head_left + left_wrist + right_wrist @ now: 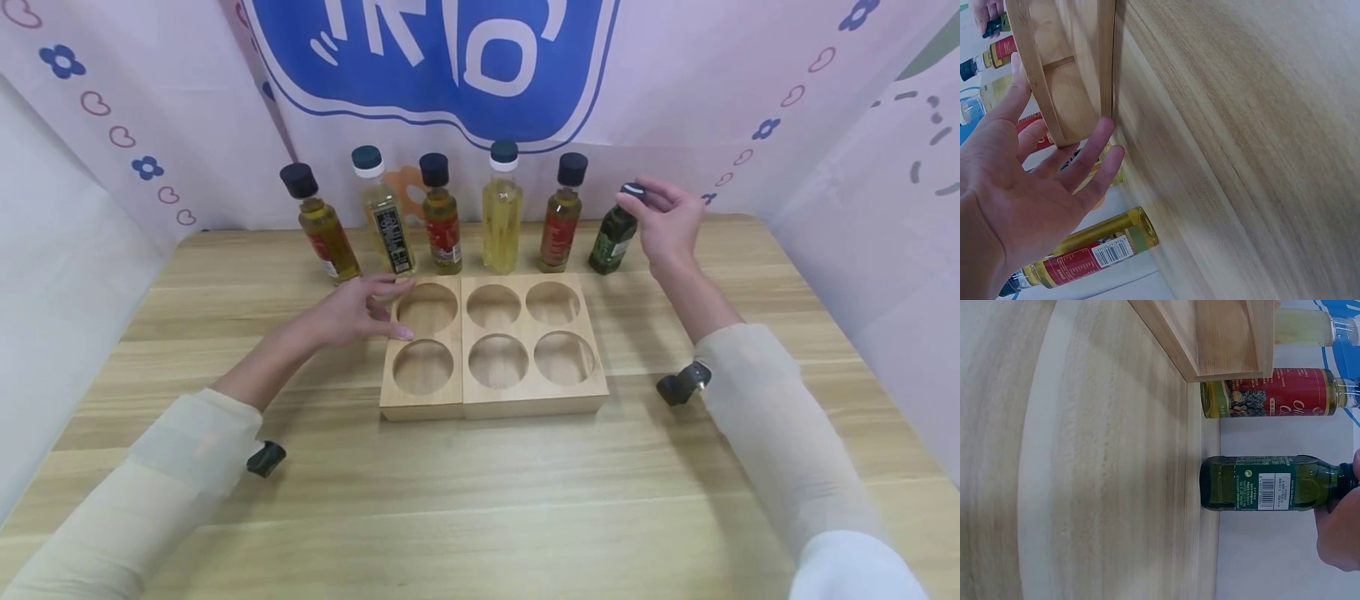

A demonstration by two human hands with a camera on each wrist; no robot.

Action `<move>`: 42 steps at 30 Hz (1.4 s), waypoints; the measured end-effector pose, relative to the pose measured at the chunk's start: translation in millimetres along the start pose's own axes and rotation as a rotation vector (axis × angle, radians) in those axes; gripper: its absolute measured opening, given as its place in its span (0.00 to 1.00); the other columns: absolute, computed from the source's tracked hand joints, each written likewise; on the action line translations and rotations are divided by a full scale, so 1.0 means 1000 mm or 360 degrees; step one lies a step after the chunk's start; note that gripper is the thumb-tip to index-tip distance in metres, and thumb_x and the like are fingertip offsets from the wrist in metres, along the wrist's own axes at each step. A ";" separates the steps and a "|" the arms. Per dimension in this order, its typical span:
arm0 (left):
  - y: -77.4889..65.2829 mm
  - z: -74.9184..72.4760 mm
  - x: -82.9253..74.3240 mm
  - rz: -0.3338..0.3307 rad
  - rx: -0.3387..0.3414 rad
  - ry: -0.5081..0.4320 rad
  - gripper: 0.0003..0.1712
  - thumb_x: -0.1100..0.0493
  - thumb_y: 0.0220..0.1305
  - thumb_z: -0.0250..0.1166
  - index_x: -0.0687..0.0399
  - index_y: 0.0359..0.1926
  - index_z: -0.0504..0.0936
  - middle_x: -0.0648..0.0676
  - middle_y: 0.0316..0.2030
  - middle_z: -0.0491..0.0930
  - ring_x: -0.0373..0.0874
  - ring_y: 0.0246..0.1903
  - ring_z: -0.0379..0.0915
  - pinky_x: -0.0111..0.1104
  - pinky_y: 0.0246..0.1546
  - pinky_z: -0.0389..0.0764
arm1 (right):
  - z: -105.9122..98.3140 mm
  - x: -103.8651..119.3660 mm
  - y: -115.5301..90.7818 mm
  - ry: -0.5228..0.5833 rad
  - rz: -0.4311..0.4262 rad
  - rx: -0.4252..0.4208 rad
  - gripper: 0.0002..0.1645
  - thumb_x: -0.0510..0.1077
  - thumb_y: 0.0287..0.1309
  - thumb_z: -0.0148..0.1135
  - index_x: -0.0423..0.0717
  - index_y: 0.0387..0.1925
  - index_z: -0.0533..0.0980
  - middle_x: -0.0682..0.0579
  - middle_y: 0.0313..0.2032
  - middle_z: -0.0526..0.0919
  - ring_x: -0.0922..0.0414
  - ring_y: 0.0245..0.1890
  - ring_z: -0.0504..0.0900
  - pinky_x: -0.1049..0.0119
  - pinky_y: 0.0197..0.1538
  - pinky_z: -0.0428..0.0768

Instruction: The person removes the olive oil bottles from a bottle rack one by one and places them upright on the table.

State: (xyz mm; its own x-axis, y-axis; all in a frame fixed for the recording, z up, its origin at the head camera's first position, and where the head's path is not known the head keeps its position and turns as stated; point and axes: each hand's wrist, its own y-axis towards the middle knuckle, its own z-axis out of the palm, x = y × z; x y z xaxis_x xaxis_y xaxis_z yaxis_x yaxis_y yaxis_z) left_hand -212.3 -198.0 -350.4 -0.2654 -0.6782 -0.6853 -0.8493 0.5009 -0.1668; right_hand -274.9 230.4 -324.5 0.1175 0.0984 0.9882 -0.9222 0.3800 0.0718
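My right hand (671,223) pinches the dark cap of a dark green glass oil bottle (614,240) at the right end of a row. In the right wrist view the label and barcode of that green bottle (1266,484) show. My left hand (347,313) is at the left end of a pale wooden holder (534,406) with round holes. Its fingers are spread and fairly straight; thumb and fingertips touch the holder's end. In the left wrist view the hand (1029,181) has an open palm beside the wooden holder (1107,56).
Behind the holder stand red-labelled oil bottles (558,237), a clear bottle of yellow oil (502,221) and a black-labelled bottle (387,225). Leftmost is another red-labelled bottle (327,242), close to my left hand. A printed cloth (637,92) hangs behind the wooden table (450,508).
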 end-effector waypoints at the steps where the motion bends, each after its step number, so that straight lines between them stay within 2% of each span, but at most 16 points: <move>1: 0.000 0.000 0.000 0.0003 0.0002 -0.0002 0.48 0.54 0.62 0.77 0.57 0.77 0.64 0.73 0.78 0.50 0.65 0.55 0.81 0.49 0.54 0.85 | 0.000 0.000 0.000 0.0006 -0.0002 0.0004 0.29 0.33 0.52 0.79 0.35 0.57 0.81 0.43 0.55 0.86 0.57 0.53 0.88 0.71 0.60 0.82; 7: 0.001 0.000 -0.001 0.0003 0.0012 -0.0018 0.47 0.55 0.63 0.77 0.58 0.78 0.63 0.73 0.78 0.49 0.65 0.55 0.81 0.49 0.56 0.85 | 0.000 -0.003 0.002 0.0011 -0.0016 0.0017 0.29 0.32 0.52 0.79 0.35 0.56 0.81 0.43 0.54 0.87 0.57 0.52 0.88 0.70 0.60 0.82; 12: 0.001 -0.001 -0.001 -0.0010 0.0010 -0.0010 0.48 0.54 0.63 0.77 0.56 0.78 0.63 0.73 0.78 0.49 0.64 0.56 0.81 0.50 0.56 0.84 | -0.004 -0.005 0.002 -0.0067 -0.0013 0.0092 0.31 0.33 0.53 0.79 0.37 0.60 0.80 0.43 0.58 0.85 0.56 0.57 0.86 0.69 0.62 0.80; 16: 0.001 0.001 0.001 -0.0009 0.0014 -0.0001 0.49 0.53 0.62 0.77 0.56 0.78 0.63 0.73 0.78 0.49 0.63 0.55 0.81 0.50 0.56 0.84 | -0.011 -0.005 -0.001 -0.0228 -0.0016 0.0228 0.38 0.35 0.56 0.77 0.41 0.68 0.75 0.41 0.65 0.78 0.52 0.65 0.80 0.67 0.66 0.77; 21: 0.001 0.001 0.002 0.0008 0.0015 -0.0008 0.48 0.54 0.63 0.76 0.56 0.78 0.62 0.73 0.78 0.49 0.63 0.54 0.82 0.49 0.55 0.85 | -0.024 -0.002 -0.007 -0.0407 -0.0046 0.0341 0.45 0.39 0.60 0.75 0.47 0.76 0.66 0.43 0.73 0.70 0.51 0.73 0.71 0.66 0.71 0.72; 25: 0.002 0.001 0.002 0.0027 0.0010 -0.0006 0.48 0.53 0.63 0.76 0.56 0.78 0.62 0.73 0.78 0.49 0.63 0.55 0.81 0.50 0.56 0.84 | -0.037 0.000 -0.012 -0.0487 -0.0111 0.0366 0.44 0.40 0.62 0.74 0.48 0.76 0.66 0.42 0.73 0.71 0.52 0.72 0.71 0.68 0.71 0.72; 30: 0.001 0.001 0.004 0.0045 -0.0011 0.0019 0.48 0.52 0.64 0.76 0.56 0.79 0.62 0.73 0.78 0.49 0.63 0.55 0.81 0.53 0.61 0.81 | -0.056 0.003 -0.021 -0.0741 -0.0192 0.0431 0.37 0.43 0.66 0.72 0.45 0.73 0.70 0.43 0.69 0.75 0.54 0.67 0.76 0.69 0.67 0.76; 33: 0.001 0.001 0.005 0.0055 -0.0027 0.0022 0.48 0.52 0.64 0.76 0.56 0.79 0.62 0.73 0.78 0.49 0.64 0.56 0.81 0.54 0.62 0.79 | -0.066 0.006 -0.029 -0.0908 -0.0228 0.0559 0.31 0.43 0.67 0.70 0.39 0.68 0.73 0.41 0.65 0.79 0.63 0.58 0.82 0.73 0.62 0.79; 36: 0.000 0.003 0.005 0.0064 -0.0063 0.0040 0.49 0.51 0.64 0.75 0.57 0.79 0.62 0.73 0.78 0.50 0.65 0.56 0.80 0.55 0.62 0.79 | -0.075 0.008 -0.040 -0.1057 -0.0276 0.0786 0.26 0.41 0.67 0.70 0.34 0.62 0.77 0.37 0.60 0.82 0.72 0.46 0.84 0.77 0.53 0.82; 37: 0.000 0.004 0.004 0.0070 -0.0078 0.0058 0.48 0.51 0.64 0.75 0.58 0.79 0.62 0.73 0.78 0.51 0.64 0.56 0.80 0.54 0.62 0.80 | -0.077 0.009 -0.044 -0.1099 -0.0300 0.0868 0.24 0.40 0.67 0.69 0.33 0.61 0.78 0.36 0.58 0.83 0.72 0.44 0.85 0.78 0.51 0.83; 40: -0.004 0.008 0.002 0.0097 -0.0147 0.0142 0.47 0.49 0.65 0.74 0.59 0.78 0.64 0.71 0.77 0.55 0.62 0.54 0.82 0.54 0.60 0.81 | -0.085 0.009 -0.053 -0.1227 -0.0419 0.1085 0.19 0.38 0.67 0.69 0.33 0.56 0.82 0.37 0.54 0.86 0.63 0.44 0.88 0.78 0.49 0.83; 42: -0.008 0.011 0.001 0.0123 -0.0206 0.0188 0.44 0.49 0.67 0.72 0.59 0.77 0.65 0.69 0.76 0.58 0.60 0.52 0.83 0.54 0.58 0.82 | -0.090 0.009 -0.058 -0.1307 -0.0516 0.1168 0.16 0.38 0.67 0.69 0.34 0.53 0.83 0.39 0.51 0.88 0.53 0.48 0.89 0.71 0.53 0.85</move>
State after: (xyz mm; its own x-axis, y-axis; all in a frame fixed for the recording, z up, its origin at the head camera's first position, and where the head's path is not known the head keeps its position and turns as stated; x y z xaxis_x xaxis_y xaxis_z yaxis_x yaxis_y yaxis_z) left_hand -200.8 -197.0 -357.2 -0.3775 -0.7026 -0.6032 -0.8739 0.4857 -0.0188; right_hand -187.2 291.5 -332.1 0.3618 -0.6382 0.6796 -0.9166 -0.3765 0.1344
